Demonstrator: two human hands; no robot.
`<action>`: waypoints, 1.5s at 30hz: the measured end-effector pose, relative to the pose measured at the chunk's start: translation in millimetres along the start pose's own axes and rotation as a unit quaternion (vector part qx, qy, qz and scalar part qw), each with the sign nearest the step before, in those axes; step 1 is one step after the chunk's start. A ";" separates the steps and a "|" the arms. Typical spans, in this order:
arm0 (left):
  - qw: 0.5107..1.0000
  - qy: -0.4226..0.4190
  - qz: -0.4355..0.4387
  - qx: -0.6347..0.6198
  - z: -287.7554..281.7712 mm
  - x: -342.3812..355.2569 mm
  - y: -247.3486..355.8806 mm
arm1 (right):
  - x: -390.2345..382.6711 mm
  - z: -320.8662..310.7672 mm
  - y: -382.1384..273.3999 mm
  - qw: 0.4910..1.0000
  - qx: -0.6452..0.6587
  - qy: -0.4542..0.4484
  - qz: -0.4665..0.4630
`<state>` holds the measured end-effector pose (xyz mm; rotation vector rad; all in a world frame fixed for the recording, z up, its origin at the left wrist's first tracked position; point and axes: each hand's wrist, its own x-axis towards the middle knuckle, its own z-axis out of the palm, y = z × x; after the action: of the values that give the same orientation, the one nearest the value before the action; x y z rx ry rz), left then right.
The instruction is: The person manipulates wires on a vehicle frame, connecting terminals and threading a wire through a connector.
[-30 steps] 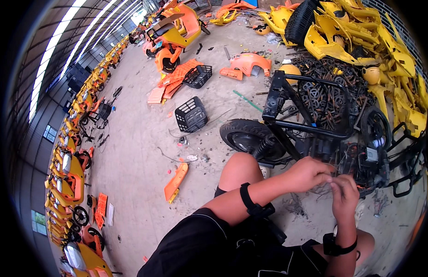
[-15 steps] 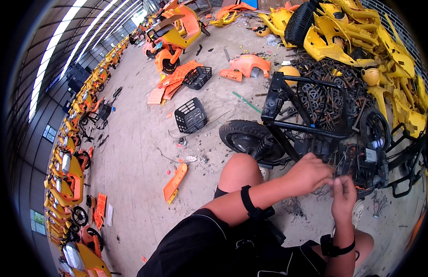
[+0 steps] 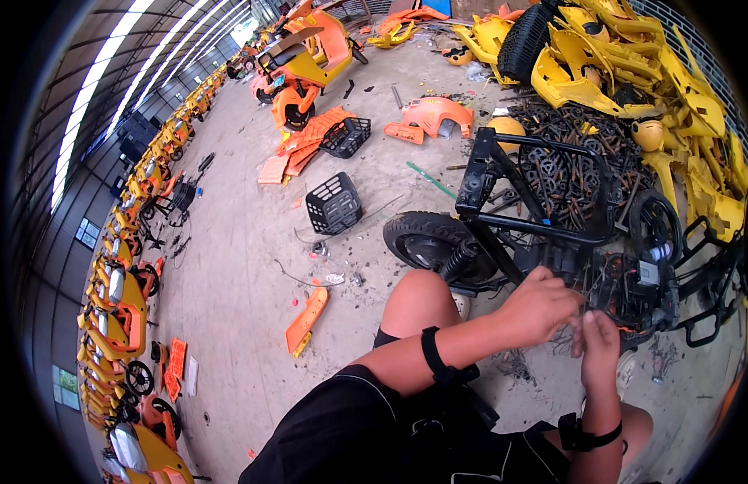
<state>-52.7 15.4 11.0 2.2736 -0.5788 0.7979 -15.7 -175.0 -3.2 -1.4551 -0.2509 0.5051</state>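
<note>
Just in front of a stripped black scooter frame (image 3: 543,230), my two hands work close together. My left hand (image 3: 541,306) is closed, its fingertips pinched around thin wires (image 3: 584,294) by the wiring. Slightly lower and to the right, my right hand (image 3: 600,343) is raised with thumb and fingers pressed together on the same strands. The exact spot they grip is small and partly hidden by the fingers. Beside them sits the open electrical bay (image 3: 632,286), full of dark cables and a grey box. A black-tyred wheel (image 3: 426,239) remains on the frame.
Behind the frame lies a heap of rusty metal parts (image 3: 563,165), with yellow body panels (image 3: 624,60) piled beyond. A black crate (image 3: 333,202) and an orange panel piece (image 3: 308,321) lie on the concrete floor. Scooters (image 3: 128,302) line the left wall.
My right hand has dropped slightly and its fingers have shifted against the wires. My left hand stays in nearly the same place, still pinched.
</note>
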 end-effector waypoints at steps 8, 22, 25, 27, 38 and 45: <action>0.999 0.016 0.050 0.014 5.9 -1.2 -4.6 | -0.7 -0.2 -14.0 0.982 0.127 0.002 0.143; 0.996 -0.012 -0.048 -0.072 3.2 -4.6 -6.4 | -1.8 -8.9 -3.4 0.997 0.000 -0.072 -0.028; 0.990 -0.014 -0.064 -0.126 -1.8 4.0 -9.9 | 5.7 -12.9 4.1 0.997 0.067 -0.032 -0.034; 0.981 0.015 -0.080 -0.177 -0.4 6.9 -10.5 | 13.9 -17.2 -4.8 0.993 0.122 -0.002 0.003; 0.930 -0.016 -0.239 -0.279 4.5 -6.3 -5.5 | 14.3 -42.0 -10.1 0.957 0.282 -0.051 0.051; 0.938 -0.016 -0.223 -0.264 1.3 -6.7 -8.7 | 19.8 -39.6 -6.1 0.981 0.184 -0.026 0.052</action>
<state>-51.9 21.7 1.9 1.8143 -0.2308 0.3259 20.8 -200.7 -4.4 -1.0981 -0.1140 0.6387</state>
